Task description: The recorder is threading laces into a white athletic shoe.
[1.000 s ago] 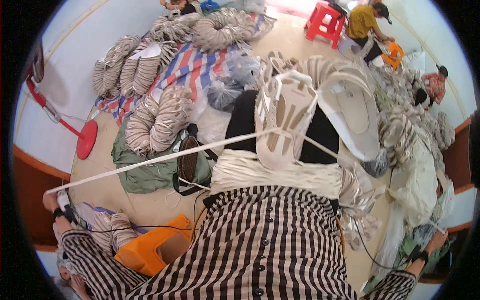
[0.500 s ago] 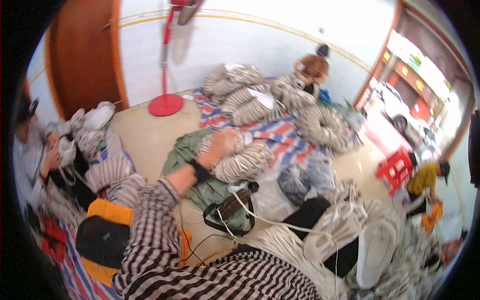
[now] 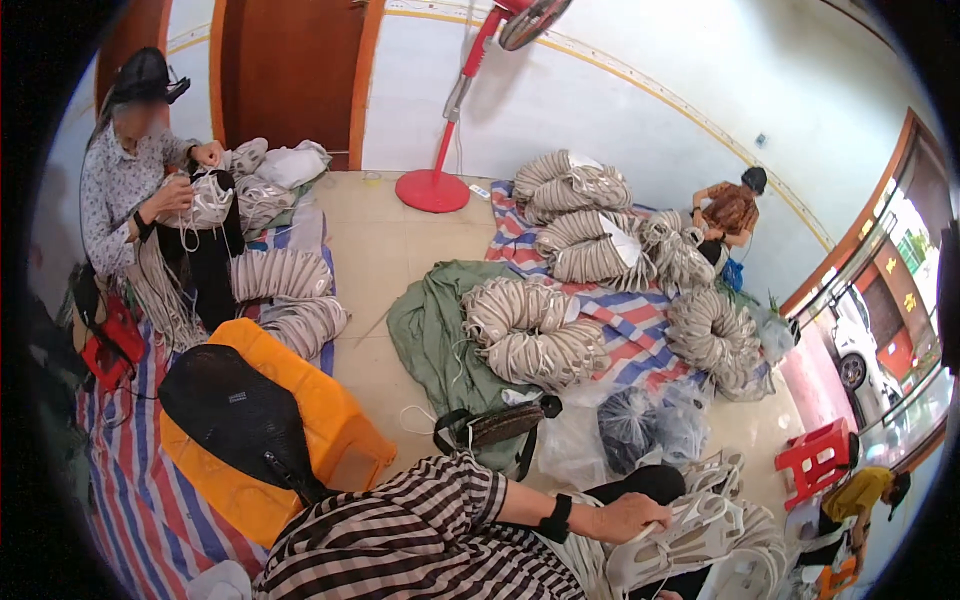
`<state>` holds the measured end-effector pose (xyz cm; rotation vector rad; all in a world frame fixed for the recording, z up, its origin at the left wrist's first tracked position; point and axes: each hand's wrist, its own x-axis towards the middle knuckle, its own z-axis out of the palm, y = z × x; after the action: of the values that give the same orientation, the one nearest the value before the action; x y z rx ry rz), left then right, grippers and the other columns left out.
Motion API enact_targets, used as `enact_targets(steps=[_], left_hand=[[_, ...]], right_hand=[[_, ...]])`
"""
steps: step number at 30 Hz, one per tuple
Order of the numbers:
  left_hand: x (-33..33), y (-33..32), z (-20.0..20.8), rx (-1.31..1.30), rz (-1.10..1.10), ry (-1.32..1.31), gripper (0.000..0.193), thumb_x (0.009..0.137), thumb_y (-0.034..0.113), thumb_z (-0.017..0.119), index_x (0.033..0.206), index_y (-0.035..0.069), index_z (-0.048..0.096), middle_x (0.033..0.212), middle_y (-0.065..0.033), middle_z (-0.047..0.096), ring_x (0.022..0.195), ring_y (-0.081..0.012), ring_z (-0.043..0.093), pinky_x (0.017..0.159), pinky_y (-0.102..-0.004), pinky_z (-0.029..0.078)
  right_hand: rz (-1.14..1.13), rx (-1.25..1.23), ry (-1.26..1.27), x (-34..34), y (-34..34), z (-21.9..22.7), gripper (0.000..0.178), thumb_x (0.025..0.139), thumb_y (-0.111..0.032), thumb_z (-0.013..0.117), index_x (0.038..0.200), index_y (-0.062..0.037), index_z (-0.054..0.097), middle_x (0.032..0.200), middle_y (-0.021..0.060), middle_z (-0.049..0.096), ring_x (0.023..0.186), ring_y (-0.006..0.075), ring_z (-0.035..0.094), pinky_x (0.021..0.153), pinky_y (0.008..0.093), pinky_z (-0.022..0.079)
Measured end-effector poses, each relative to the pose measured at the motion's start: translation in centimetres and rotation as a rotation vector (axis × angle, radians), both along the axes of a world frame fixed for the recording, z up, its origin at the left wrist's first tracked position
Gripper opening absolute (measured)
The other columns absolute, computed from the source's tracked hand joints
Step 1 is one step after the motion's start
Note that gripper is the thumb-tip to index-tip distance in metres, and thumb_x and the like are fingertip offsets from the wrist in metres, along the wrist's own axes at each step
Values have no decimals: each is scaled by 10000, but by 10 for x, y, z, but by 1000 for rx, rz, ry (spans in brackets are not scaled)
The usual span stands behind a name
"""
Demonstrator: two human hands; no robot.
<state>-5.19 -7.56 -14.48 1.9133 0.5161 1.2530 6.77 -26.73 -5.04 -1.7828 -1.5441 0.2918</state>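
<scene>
My left hand (image 3: 632, 517), a dark band on its wrist, has its fingers closed at the upper edge of a cream openwork shoe upper (image 3: 680, 545) over my lap. Whether a lace is also pinched there is too small to tell. Only a sliver of skin, perhaps my right hand (image 3: 668, 595), shows at the lower edge; its fingers are hidden. More cream shoe uppers (image 3: 757, 545) lie close by over my dark-trousered legs (image 3: 655, 484).
An orange stool (image 3: 340, 445) bears a black backrest-like pad (image 3: 235, 415). Ring-shaped bundles of uppers (image 3: 545, 335) lie on green cloth (image 3: 425, 325) and striped sheeting (image 3: 640, 345). A bag (image 3: 500, 425), a red fan (image 3: 433, 190) and several seated people (image 3: 140, 200) are around.
My left hand, stretched far out before, has come back to the shoe upper. The white lace that ran taut across is no longer stretched out. The view has swung left.
</scene>
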Motion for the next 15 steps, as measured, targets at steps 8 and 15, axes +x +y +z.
enact_targets(steps=[8, 15], left_hand=[[-19, -5, -30, 2, -5, -29, 182, 781, 29, 640, 962, 10, 637, 858, -128, 638, 779, -248, 635, 691, -330, 493], [-28, -6, 5, -210, -117, 93, 113, 900, 71, 600, 970, -16, 619, 778, -51, 655, 705, -88, 601, 646, -232, 475]], right_hand=[[243, -339, 13, 17, -20, -26, 199, 827, -55, 585, 1013, 17, 598, 841, 124, 680, 751, 252, 671, 685, 303, 496], [348, -400, 253, 31, -35, -44, 332, 719, 39, 541, 1042, -28, 579, 935, 183, 651, 866, 378, 624, 758, 396, 499]])
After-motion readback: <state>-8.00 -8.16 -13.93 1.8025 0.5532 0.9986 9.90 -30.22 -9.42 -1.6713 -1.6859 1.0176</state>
